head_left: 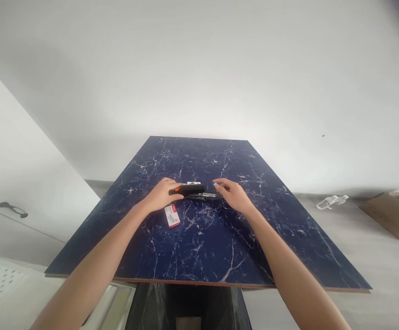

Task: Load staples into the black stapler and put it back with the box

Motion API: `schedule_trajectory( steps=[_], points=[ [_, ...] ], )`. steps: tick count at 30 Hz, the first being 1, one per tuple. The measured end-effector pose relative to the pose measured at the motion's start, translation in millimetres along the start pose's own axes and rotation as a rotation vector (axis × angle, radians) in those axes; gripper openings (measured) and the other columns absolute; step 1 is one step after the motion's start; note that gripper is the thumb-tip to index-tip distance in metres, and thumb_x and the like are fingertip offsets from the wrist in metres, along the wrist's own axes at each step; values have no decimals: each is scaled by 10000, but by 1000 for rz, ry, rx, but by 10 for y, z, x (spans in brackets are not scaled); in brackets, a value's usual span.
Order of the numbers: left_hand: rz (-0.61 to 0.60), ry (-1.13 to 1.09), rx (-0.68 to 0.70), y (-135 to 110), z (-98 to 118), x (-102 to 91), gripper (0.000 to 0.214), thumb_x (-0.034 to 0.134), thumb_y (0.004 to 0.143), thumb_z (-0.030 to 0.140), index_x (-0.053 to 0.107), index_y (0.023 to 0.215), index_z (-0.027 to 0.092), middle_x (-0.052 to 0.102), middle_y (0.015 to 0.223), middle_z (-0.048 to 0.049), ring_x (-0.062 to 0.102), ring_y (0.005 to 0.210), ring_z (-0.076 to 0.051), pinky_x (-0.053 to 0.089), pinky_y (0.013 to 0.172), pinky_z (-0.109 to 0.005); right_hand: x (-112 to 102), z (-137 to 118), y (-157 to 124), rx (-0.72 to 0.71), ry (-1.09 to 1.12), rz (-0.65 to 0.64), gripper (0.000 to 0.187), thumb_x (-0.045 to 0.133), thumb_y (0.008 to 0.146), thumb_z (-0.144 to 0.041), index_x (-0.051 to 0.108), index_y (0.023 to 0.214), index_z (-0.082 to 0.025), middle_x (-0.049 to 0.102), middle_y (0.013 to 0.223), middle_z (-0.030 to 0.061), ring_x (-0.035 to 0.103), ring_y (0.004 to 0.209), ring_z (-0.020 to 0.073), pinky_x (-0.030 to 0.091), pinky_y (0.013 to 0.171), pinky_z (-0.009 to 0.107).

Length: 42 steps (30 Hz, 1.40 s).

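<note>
A black stapler [193,190] with an orange rear end lies in the middle of a dark blue marbled tabletop [220,247]. My left hand [161,194] is closed round the stapler's orange end. My right hand [232,194] is at the stapler's other end, with thumb and fingertips pinched at the metal tip. A small red and white staple box [172,216] lies flat on the table just below my left hand, apart from it.
A white cabinet with a dark handle [13,209] stands at the left. On the floor at the right lie a clear plastic bottle [331,201] and a piece of brown cardboard [390,214]. A white wall rises behind the table.
</note>
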<state>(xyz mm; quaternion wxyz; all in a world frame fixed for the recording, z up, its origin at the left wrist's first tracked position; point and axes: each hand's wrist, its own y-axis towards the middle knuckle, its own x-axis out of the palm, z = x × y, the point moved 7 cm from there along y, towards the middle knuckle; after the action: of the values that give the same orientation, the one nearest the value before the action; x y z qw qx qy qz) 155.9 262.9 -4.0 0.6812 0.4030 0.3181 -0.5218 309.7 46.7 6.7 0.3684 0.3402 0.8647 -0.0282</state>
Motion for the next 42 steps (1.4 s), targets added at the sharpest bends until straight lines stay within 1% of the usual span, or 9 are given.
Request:
schedule_trajectory(
  steps=[3,6,10,13,17,20,28,37,42],
  points=[
    [7,5,-3,-10,1,10,514,579,907,603,642,1322,306,667,1196,-87,517,1187,-320,445,978,-455,58,58,16,14,-33,-24,337,582,925,-447,699,1191,-276,741,1000,51,686,861,222,533,795,357],
    [4,11,-5,-14,14,12,489,573,922,574,629,1330,311,676,1169,-73,532,1157,-308,450,960,-441,74,31,11,-5,-55,8,296,622,899,-442,741,1115,-278,742,1048,45,685,872,217,537,784,338],
    [7,6,8,-8,37,-2,459,581,924,549,644,1308,306,682,1129,-69,538,1127,-302,447,950,-432,94,-31,3,-63,-88,50,287,604,917,-418,744,1120,-271,729,1073,45,667,870,198,526,797,328],
    [0,-23,6,-2,38,-1,439,595,915,542,660,1285,316,682,1109,-64,536,1123,-300,446,948,-429,149,-40,4,-110,-113,35,266,615,913,-402,750,1102,-273,710,1096,47,655,910,201,520,821,336],
    [-4,-64,-13,-2,30,7,418,603,914,523,664,1276,323,679,1100,-59,536,1122,-296,436,965,-437,243,27,17,-90,-110,-15,259,633,907,-410,751,1107,-295,707,1108,38,645,1000,224,514,865,361],
    [2,-78,-22,-6,31,6,412,612,913,508,662,1277,320,673,1117,-58,531,1129,-295,426,978,-440,300,50,26,-84,-50,-59,244,647,902,-388,753,1099,-290,700,1150,37,654,1004,212,515,884,352],
    [2,-97,-22,-2,39,-2,413,627,906,502,670,1268,310,666,1136,-70,534,1129,-296,423,975,-441,339,46,28,-66,1,-96,239,659,897,-372,751,1101,-286,698,1182,30,658,1032,217,503,913,354],
    [7,-95,-7,-5,37,5,400,642,905,466,662,1274,312,663,1161,-63,531,1142,-287,422,980,-424,350,28,21,-85,-71,-116,257,640,917,-384,748,1130,-289,715,1146,38,666,993,233,513,863,356],
    [-1,-85,-18,-8,51,-2,398,642,906,449,658,1275,300,665,1160,-65,534,1139,-284,422,981,-426,353,-8,10,-106,-133,-123,269,620,930,-388,740,1148,-284,715,1170,45,654,1038,248,503,892,373]
  ],
)
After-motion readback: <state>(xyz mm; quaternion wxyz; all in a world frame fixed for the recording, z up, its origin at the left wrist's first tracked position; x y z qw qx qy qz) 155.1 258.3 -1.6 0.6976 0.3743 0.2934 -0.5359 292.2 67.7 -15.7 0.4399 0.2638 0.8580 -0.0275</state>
